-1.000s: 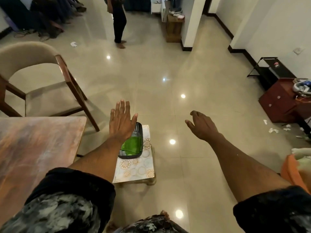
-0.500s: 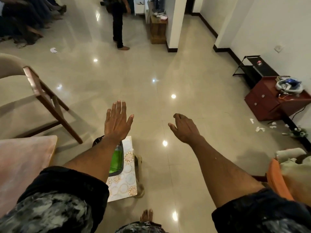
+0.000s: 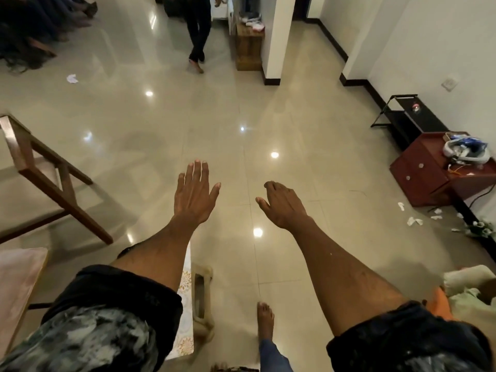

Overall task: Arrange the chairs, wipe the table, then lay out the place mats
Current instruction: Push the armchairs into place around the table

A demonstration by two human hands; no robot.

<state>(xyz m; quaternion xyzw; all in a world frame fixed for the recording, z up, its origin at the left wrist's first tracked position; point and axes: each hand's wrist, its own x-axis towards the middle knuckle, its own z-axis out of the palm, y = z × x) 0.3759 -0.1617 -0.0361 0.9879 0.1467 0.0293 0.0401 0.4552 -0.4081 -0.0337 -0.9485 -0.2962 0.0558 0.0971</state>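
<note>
Hovering hands, nothing held

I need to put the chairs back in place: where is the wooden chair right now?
In the head view the wooden chair stands on the floor at the left edge, beyond the table corner and left of the open left hand.

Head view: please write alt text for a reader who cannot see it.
Two bare hands, left hand flat and right hand relaxed, reach out empty over a glossy tiled floor. A wooden chair stands at left, a red cabinet at right.
</note>
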